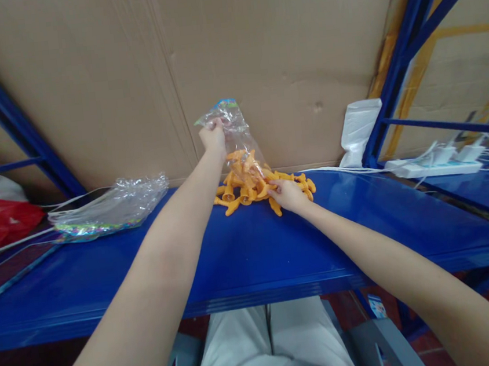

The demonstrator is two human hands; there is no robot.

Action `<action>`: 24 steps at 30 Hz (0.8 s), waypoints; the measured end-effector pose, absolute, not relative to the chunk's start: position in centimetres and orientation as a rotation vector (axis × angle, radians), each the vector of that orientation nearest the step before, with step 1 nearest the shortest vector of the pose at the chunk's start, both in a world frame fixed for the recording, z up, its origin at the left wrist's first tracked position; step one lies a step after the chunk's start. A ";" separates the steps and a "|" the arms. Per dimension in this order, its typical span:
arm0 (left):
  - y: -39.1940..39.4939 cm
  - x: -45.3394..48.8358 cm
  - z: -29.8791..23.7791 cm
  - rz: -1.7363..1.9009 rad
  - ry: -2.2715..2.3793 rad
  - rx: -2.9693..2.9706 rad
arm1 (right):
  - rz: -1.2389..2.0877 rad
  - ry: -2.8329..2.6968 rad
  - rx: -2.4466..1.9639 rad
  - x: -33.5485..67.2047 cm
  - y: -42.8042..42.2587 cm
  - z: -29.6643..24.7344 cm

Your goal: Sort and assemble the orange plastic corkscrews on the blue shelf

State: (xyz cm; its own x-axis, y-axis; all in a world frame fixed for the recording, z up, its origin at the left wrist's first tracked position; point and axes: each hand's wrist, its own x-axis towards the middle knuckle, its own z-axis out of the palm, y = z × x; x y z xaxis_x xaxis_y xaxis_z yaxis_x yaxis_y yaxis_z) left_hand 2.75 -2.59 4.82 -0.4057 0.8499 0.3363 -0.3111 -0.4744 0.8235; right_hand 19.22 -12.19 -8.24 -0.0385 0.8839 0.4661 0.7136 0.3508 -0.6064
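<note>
My left hand (213, 135) is closed round the upper part of a clear plastic bag (234, 127) and holds it upright. The bag has a blue and green printed strip at its top. Orange plastic pieces (248, 177) lie heaped on the blue shelf; some show through the bag's lower part, others are spread around it. At the right side of the heap, my right hand (288, 196) has its fingers closed on one orange piece. What the pieces depict is too small to make out.
A stack of flat clear bags (108, 212) lies on the blue shelf (252, 252) at left, near a red bag (2, 223). Cardboard (279, 57) stands behind. At right are a white pouch (359, 130) and a power strip (435, 167) with cables.
</note>
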 end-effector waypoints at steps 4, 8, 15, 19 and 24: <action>-3.2 2.2 5.8 1.964 0.835 1.064 | 0.245 -1.830 -1.398 19.2 -12.2 -8.3; -4.9 1.5 7.5 2.022 0.837 1.093 | 0.183 -1.868 -1.461 19.0 -12.6 -8.0; -6.2 0.2 9.6 2.040 0.827 1.225 | 0.181 -1.794 -1.603 18.6 -13.3 -7.4; -6.3 -0.3 10.1 2.066 0.830 1.272 | 0.141 -1.820 -1.658 18.4 -13.6 -7.2; -5.6 -1.0 10.0 2.054 0.868 1.372 | 0.100 -1.916 -1.616 18.1 -14.2 -7.1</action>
State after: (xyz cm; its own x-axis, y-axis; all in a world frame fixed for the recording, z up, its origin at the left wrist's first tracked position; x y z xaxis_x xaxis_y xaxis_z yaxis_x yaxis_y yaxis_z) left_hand -0.97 -5.64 10.00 -0.3538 0.7161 0.6017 -0.0678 -0.6613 0.7471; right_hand 18.14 -14.23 -7.09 -0.0566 0.9125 0.4052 0.8654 0.2473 -0.4359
